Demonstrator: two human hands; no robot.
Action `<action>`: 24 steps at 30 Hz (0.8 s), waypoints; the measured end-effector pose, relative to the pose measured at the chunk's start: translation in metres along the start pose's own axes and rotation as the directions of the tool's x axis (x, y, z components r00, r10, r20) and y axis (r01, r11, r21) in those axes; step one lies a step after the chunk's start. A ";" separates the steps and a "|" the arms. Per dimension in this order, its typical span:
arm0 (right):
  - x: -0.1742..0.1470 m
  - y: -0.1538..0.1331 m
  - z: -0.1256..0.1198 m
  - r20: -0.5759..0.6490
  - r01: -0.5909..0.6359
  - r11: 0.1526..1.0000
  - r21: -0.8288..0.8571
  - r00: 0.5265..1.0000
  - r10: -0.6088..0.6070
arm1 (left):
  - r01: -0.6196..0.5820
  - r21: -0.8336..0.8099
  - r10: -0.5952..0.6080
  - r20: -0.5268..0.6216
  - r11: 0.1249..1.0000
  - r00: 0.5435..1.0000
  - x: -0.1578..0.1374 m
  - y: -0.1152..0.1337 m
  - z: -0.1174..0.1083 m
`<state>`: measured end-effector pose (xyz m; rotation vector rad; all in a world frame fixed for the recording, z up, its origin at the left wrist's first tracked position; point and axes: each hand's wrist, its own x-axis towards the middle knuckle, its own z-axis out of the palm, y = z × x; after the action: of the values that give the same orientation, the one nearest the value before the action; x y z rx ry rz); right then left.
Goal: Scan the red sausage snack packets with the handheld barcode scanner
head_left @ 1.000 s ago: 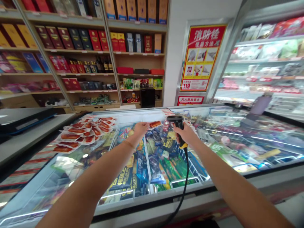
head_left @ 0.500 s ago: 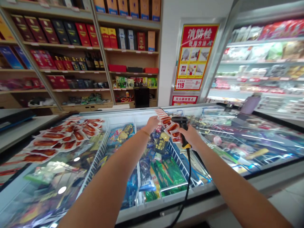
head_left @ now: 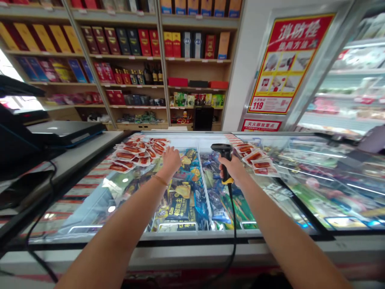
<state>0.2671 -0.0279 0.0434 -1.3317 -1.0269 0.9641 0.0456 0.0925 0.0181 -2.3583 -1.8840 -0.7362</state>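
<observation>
Left hand [head_left: 172,160] and right hand [head_left: 236,166] stretched over a glass-topped freezer [head_left: 192,252], 1 black scanner [head_left: 225,150] gripped in the right.
The scanner's cable [head_left: 234,212] is hung below it. The left is held beside a larger pile of sausage-like packets [head_left: 136,154]; whether anything is gripped there cannot be told. A smaller packet pile [head_left: 255,157] is laid on the glass, just right of the right hand.

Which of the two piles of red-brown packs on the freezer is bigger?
The left pile, beside the left hand: it clearly has more packs than the right pile, beside the right hand holding the black scanner.
</observation>
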 end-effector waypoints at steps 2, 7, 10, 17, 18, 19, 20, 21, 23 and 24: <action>-0.004 0.009 0.021 0.028 0.017 1.000 0.006 0.999 -0.017 | -0.029 0.199 0.032 -0.013 0.979 0.999 -0.003 -0.029 -0.006; -0.007 0.038 0.039 0.095 0.028 0.998 -0.058 0.995 -0.022 | -0.159 0.327 0.150 0.051 0.931 0.987 0.003 -0.071 -0.009; -0.008 0.045 0.033 0.093 -0.011 0.999 -0.040 0.996 0.015 | -0.176 0.314 0.162 0.071 0.933 0.984 0.008 -0.076 -0.007; -0.019 0.039 0.023 0.058 -0.035 0.999 0.003 0.998 0.035 | -0.189 0.198 0.167 0.123 0.962 0.978 -0.002 -0.042 -0.011; -0.019 0.038 0.024 0.059 -0.031 1.000 0.000 0.998 0.031 | -0.195 0.176 0.170 0.147 0.965 0.974 -0.007 -0.034 -0.011; -0.019 0.037 0.024 0.068 -0.026 1.000 -0.006 0.997 0.027 | -0.200 0.162 0.171 0.174 0.966 0.970 -0.014 -0.026 -0.010; -0.019 0.037 0.025 0.080 -0.021 1.000 -0.013 0.997 0.022 | -0.200 0.150 0.169 0.199 0.968 0.965 -0.021 -0.018 -0.009; -0.019 0.037 0.025 0.089 -0.017 1.000 -0.016 0.996 0.018 | -0.202 0.137 0.169 0.218 0.970 0.961 -0.029 -0.009 -0.007; -0.019 0.037 0.026 0.100 -0.013 1.000 -0.018 0.995 0.015 | -0.209 0.109 0.179 0.240 0.972 0.954 -0.045 0.006 -0.005; -0.020 0.036 0.026 0.103 -0.013 1.000 -0.017 0.995 0.015 | -0.214 0.093 0.186 0.246 0.972 0.951 -0.051 0.014 -0.005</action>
<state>0.2376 -0.0388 0.0059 -1.3149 -1.1067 1.0461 0.0489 0.0409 0.0070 -2.6055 -1.6723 -0.3288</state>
